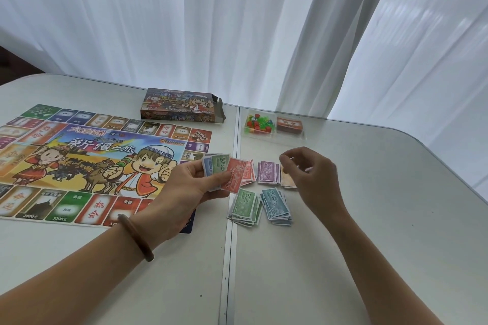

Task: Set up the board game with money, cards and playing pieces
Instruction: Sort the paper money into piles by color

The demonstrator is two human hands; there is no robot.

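Note:
My left hand [190, 187] grips a fan of play-money notes [227, 169], blue, green and red, at the right edge of the colourful game board [79, 161]. Sorted money piles lie on the table to the right: red [249, 174], purple [268, 173], tan [286, 181], green [245, 206] and blue [276, 206]. My right hand [309, 174] hovers over the tan pile with loosely curled fingers; I see nothing in them. Farther back, a clear tray [274, 140] holds small coloured playing pieces [257, 123] and an orange card deck [289, 125].
The game's open box [182, 105] lies beyond the board near the table's far edge. A seam [232, 245] runs down the white table between board and money piles. White curtains hang behind. The table's right edge curves away at the right.

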